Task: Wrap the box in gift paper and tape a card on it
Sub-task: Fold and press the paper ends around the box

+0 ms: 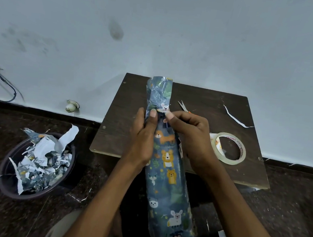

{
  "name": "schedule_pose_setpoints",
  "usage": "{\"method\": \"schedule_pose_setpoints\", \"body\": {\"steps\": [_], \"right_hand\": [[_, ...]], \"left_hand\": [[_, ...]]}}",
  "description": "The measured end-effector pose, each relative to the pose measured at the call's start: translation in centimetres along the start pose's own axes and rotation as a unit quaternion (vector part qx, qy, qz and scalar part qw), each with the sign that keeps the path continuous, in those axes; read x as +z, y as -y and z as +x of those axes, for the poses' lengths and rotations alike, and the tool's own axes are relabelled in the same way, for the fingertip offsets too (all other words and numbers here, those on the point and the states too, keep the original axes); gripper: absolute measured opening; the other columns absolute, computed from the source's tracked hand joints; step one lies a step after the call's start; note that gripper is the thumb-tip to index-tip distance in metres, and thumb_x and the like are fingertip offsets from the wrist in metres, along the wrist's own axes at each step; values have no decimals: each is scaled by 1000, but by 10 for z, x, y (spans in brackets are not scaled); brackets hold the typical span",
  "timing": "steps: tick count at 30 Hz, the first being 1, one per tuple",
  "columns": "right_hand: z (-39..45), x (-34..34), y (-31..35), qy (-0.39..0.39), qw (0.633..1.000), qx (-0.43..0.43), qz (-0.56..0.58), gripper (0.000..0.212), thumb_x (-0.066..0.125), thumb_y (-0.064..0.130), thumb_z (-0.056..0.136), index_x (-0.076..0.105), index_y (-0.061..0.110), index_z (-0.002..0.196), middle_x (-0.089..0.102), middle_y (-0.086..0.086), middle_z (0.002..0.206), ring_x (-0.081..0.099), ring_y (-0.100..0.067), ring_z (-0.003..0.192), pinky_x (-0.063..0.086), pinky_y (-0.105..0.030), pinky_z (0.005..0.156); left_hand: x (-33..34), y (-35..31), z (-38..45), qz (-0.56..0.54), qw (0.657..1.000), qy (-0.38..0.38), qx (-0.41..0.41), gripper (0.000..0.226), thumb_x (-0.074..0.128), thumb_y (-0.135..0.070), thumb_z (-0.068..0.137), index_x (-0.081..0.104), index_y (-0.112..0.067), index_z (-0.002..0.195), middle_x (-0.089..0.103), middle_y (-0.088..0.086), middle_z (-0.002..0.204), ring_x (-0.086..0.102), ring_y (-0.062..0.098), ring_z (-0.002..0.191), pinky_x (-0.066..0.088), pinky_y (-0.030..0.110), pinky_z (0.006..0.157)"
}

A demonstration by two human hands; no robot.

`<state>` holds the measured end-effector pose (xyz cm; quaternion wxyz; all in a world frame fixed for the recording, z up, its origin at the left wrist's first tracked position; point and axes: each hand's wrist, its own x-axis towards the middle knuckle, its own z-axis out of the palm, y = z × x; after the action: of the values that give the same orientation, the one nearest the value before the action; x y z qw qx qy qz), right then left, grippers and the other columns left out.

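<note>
I see the left hand [143, 136] curled round the left edge of the long wrapped box [167, 170], thumb flat on the paper. The right hand [190, 136] pinches the paper at its top seam. The box stands tilted over the table [202, 100], near tape [228, 148] and scissors [182, 105].

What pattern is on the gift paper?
Cartoon animals and leaves on dark blue gift paper, seen in the head view.
</note>
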<state>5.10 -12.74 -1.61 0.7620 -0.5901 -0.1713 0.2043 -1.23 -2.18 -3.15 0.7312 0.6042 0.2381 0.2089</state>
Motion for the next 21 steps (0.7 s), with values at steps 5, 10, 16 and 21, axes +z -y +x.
{"method": "schedule_pose_setpoints", "body": {"steps": [5,10,16,21], "right_hand": [[3,-1,3,-32,999,20,32,14,57,4,100,63,0,88,69,-3,70,65,-11,57,52,-21,55],[16,-17,-1,-35,996,-40,-66,21,57,3,101,57,9,122,65,-5,111,62,-8,83,52,-24,66],[26,-31,1,43,993,-49,-101,22,57,9,102,60,14,124,64,-9,112,62,-15,95,54,-26,77],[33,-46,1,46,992,-34,-112,13,60,23,94,61,15,105,65,-5,96,57,-10,71,46,-21,56]], "left_hand": [[-3,-2,5,-34,998,28,-34,43,56,-35,101,55,-9,135,69,10,127,70,25,110,58,43,94],[-13,1,10,-30,992,112,-56,28,47,-22,105,62,-6,121,75,9,107,73,22,89,61,35,75],[-15,1,8,-17,980,181,-83,25,45,-23,104,64,-12,116,78,-2,98,75,14,86,59,25,71],[-12,0,5,1,974,207,-92,23,45,-24,104,64,-17,115,78,-4,99,74,13,88,59,25,73]]}}
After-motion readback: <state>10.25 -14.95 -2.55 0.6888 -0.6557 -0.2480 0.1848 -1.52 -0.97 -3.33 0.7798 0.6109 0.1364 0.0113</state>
